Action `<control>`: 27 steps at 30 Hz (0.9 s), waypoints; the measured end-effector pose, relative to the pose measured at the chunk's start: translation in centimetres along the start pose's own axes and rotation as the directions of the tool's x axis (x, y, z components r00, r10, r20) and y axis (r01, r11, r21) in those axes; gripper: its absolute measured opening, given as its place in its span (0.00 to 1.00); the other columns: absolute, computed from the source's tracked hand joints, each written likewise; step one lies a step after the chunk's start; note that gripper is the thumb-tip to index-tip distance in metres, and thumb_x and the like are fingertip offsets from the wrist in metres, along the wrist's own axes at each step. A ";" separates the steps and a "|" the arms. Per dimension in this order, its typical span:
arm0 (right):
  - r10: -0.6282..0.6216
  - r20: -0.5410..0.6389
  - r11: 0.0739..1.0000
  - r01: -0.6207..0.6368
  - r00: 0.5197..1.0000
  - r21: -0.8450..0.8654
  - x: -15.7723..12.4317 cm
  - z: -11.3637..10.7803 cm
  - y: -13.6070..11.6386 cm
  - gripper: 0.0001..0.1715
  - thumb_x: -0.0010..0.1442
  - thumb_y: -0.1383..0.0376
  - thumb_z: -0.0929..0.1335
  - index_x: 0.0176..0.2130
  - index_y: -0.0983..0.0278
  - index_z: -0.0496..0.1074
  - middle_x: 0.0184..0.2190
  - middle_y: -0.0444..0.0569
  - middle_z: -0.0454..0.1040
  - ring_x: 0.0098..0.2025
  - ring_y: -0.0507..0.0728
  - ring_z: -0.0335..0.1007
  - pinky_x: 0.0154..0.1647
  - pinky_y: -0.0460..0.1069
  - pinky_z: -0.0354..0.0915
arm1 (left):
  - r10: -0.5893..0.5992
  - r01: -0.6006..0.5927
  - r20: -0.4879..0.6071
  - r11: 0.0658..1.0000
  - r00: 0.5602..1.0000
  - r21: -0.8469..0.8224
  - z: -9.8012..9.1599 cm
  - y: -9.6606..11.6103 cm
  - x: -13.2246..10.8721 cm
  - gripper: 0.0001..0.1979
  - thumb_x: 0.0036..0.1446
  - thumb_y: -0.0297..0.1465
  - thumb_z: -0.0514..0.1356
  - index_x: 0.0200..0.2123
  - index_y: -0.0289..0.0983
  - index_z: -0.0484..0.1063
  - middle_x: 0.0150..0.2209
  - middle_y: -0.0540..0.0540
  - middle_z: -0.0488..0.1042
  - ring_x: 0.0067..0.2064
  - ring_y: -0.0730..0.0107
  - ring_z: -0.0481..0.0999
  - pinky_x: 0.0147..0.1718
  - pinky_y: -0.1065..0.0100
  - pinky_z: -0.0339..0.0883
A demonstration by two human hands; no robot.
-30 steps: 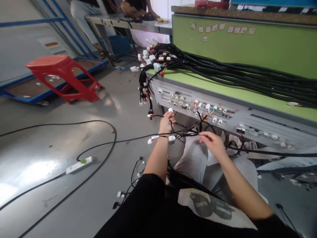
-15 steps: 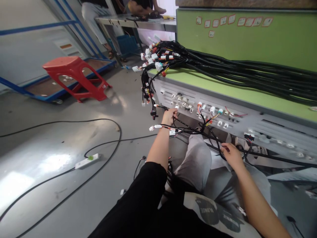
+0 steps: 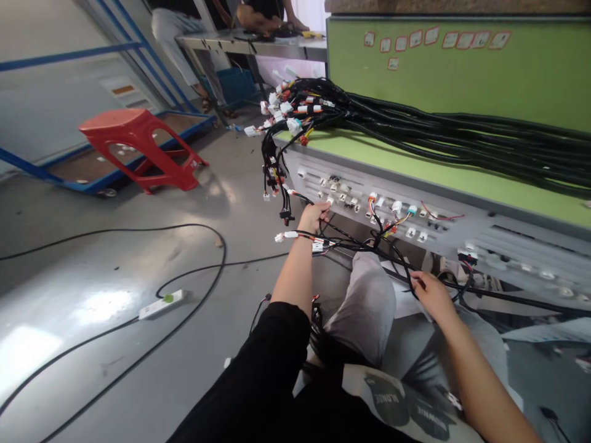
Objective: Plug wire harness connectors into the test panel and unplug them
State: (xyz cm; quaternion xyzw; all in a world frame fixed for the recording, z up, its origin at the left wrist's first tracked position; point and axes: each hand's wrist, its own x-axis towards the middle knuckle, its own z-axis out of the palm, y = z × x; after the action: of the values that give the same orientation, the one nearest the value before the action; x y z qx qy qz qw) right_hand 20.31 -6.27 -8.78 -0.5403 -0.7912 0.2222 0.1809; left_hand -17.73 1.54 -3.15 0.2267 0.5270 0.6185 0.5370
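Observation:
My left hand (image 3: pixel 314 216) is closed in a pinch on a thin black branch of a wire harness, just below the left end of a grey connector panel (image 3: pixel 462 226). What lies between its fingertips is mostly hidden. My right hand (image 3: pixel 430 293) curls its fingers round the black cable of the wire harness (image 3: pixel 353 241) lower and to the right. Between the hands, several harness branches cross. Some of their plugs, including an orange-and-white connector (image 3: pixel 372 198) and a teal connector (image 3: pixel 412 210), sit in the panel's white sockets. Loose white connectors (image 3: pixel 317 247) hang beside my left forearm.
A thick bundle of black harnesses (image 3: pixel 415 126) lies along the green ledge, its connectors dangling over the left end. On the floor are a red stool (image 3: pixel 133 144), a power strip (image 3: pixel 161 304) and a looping black cable (image 3: pixel 225 246). People sit at a bench (image 3: pixel 286 46) behind.
Both hands keep nearly the same places and holds. The view has shifted very slightly.

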 end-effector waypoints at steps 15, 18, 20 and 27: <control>0.019 -0.044 0.999 -0.021 0.999 -0.037 0.2 0.3 0.7 0.15 0.55 0.63 0.61 0.39 0.64 0.71 0.38 0.52 0.73 0.40 0.58 0.69 0.44 0.53 0.63 | 0.004 -0.086 -0.272 0.953 0.962 -0.291 -0.8 0.6 -1.2 0.08 0.52 0.31 0.59 0.26 0.34 0.63 0.18 0.53 0.63 0.20 0.78 0.67 0.25 0.73 0.66; -0.002 -0.045 0.999 0.001 0.999 -0.037 0.0 0.3 0.8 0.14 0.55 0.63 0.61 0.39 0.63 0.71 0.38 0.52 0.73 0.40 0.57 0.69 0.44 0.52 0.63 | -0.074 -0.139 -0.354 0.831 0.932 -0.539 -3.3 1.8 -2.0 0.14 0.61 0.39 0.47 0.29 0.35 0.63 0.22 0.50 0.66 0.25 0.76 0.71 0.31 0.70 0.69; -0.005 -0.045 0.999 0.004 0.999 -0.041 -0.1 0.3 0.8 0.14 0.55 0.63 0.61 0.39 0.63 0.72 0.38 0.51 0.73 0.40 0.57 0.69 0.44 0.52 0.63 | -0.062 -0.166 -0.362 0.808 0.930 -0.566 -4.1 2.6 -2.8 0.22 0.63 0.41 0.37 0.32 0.35 0.64 0.24 0.46 0.68 0.27 0.75 0.71 0.29 0.71 0.68; 0.001 -0.005 1.000 -0.001 1.000 -0.002 -0.1 -0.1 0.1 0.14 0.56 0.64 0.61 0.38 0.64 0.72 0.38 0.51 0.74 0.41 0.57 0.69 0.44 0.50 0.62 | 0.301 -0.301 -0.040 0.923 0.953 -0.240 0.7 4.9 -8.8 0.32 0.55 0.55 0.40 0.36 0.35 0.71 0.19 0.48 0.66 0.15 0.80 0.56 0.14 0.75 0.52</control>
State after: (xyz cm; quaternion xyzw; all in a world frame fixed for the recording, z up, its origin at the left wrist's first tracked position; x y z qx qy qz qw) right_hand 20.48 -6.31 -8.78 -0.5414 -0.7907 0.2202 0.1823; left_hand -16.42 -5.52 4.02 0.2367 0.4069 0.7537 0.4586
